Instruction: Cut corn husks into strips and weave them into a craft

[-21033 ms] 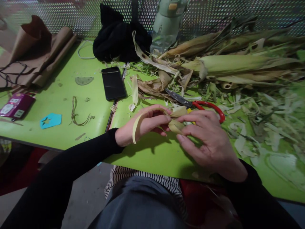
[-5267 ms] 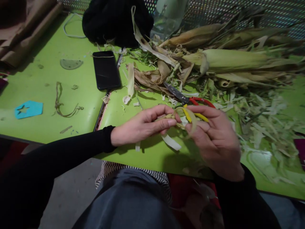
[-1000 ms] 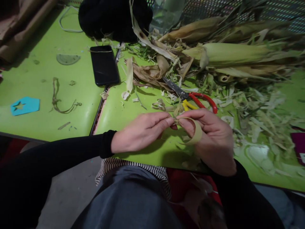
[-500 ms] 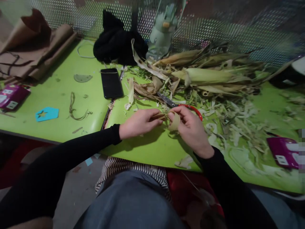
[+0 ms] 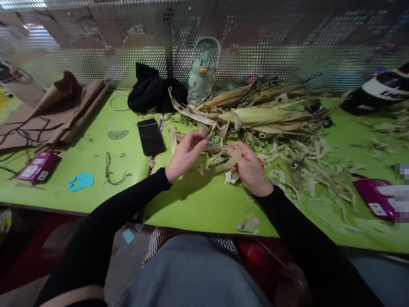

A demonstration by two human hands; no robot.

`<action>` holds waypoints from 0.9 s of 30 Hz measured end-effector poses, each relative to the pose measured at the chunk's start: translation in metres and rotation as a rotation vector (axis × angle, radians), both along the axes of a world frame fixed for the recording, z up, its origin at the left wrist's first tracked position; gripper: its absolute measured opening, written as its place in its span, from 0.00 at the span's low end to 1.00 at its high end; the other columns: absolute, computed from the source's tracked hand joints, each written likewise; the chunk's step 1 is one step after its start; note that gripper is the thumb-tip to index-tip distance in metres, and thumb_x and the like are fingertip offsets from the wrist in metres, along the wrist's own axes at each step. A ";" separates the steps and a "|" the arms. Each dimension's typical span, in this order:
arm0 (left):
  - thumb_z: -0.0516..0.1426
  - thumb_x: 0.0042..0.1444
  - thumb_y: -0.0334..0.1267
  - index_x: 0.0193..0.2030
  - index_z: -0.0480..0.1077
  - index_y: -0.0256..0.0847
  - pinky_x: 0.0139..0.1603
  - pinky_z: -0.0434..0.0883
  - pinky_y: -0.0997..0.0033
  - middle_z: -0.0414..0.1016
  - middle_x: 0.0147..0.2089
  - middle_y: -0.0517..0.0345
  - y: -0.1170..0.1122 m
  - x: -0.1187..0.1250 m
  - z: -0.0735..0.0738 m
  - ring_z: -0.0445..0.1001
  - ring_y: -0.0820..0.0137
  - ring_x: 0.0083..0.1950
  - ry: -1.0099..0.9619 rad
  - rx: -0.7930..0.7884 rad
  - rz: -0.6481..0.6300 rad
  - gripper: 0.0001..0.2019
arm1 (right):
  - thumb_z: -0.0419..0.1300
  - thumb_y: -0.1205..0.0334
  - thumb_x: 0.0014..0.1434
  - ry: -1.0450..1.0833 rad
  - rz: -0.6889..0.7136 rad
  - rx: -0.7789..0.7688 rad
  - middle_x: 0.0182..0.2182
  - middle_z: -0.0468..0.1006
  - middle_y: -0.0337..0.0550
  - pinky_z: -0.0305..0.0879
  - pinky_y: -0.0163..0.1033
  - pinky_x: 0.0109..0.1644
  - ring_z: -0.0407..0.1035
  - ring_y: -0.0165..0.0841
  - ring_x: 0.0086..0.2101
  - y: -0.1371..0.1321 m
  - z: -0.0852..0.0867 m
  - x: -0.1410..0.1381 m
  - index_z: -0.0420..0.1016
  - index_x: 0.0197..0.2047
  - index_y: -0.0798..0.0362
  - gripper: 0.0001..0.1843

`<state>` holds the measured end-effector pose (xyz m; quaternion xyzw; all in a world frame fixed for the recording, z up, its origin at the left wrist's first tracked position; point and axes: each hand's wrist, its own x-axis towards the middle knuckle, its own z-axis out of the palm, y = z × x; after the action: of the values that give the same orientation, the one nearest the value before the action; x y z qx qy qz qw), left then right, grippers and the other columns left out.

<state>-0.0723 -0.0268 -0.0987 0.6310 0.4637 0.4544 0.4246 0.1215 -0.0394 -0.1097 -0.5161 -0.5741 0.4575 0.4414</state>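
My right hand (image 5: 251, 168) pinches strips of corn husk (image 5: 232, 160) between thumb and fingers, and their loose ends stick out to the left. My left hand (image 5: 188, 157) hovers just left of the strips, thumb and fingers apart, with nothing visible in it. Whether its fingertips still brush a strip end, I cannot tell. Behind my right hand a red scissors handle (image 5: 261, 163) peeks out; most of the scissors is hidden. A heap of dried corn husks (image 5: 268, 115) lies beyond my hands, with torn husk shreds (image 5: 319, 170) spread to the right.
On the green table (image 5: 191, 209) lie a black phone (image 5: 151, 137), a short twisted cord (image 5: 110, 170), a blue paper tag (image 5: 80, 182) and purple boxes (image 5: 40, 167). A brown paper bag (image 5: 79, 113), black cloth (image 5: 156, 91), pale green bottle (image 5: 202, 76) and dark bottle (image 5: 377, 91) stand farther back.
My left hand has come off the husk strips and moved left, its fingers opening. My right hand still holds the strips. The view has tilted up, showing more of the mesh screen.
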 end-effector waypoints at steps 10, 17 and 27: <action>0.51 0.69 0.44 0.49 0.73 0.38 0.43 0.69 0.70 0.80 0.43 0.53 -0.019 0.004 0.002 0.75 0.71 0.40 0.293 0.068 -0.234 0.14 | 0.59 0.51 0.63 0.033 -0.004 0.035 0.22 0.57 0.30 0.48 0.36 0.24 0.50 0.27 0.21 -0.010 -0.001 -0.005 0.65 0.35 0.47 0.11; 0.54 0.66 0.39 0.41 0.68 0.38 0.34 0.64 0.74 0.72 0.31 0.62 -0.017 0.010 -0.012 0.68 0.75 0.30 0.171 -0.029 -0.208 0.07 | 0.59 0.55 0.61 -0.082 0.089 0.044 0.23 0.63 0.31 0.52 0.37 0.28 0.55 0.28 0.24 -0.016 -0.001 -0.009 0.66 0.34 0.50 0.09; 0.56 0.63 0.37 0.48 0.62 0.41 0.29 0.58 0.74 0.64 0.25 0.70 -0.025 0.018 -0.018 0.62 0.76 0.25 0.160 0.008 -0.069 0.10 | 0.56 0.58 0.63 -0.128 0.087 0.018 0.25 0.68 0.34 0.55 0.38 0.29 0.60 0.30 0.25 -0.020 -0.003 -0.010 0.66 0.37 0.48 0.04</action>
<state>-0.0543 -0.0517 -0.1170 0.6825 0.4724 0.3897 0.3991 0.1116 -0.0599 -0.1130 -0.5147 -0.6274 0.4370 0.3880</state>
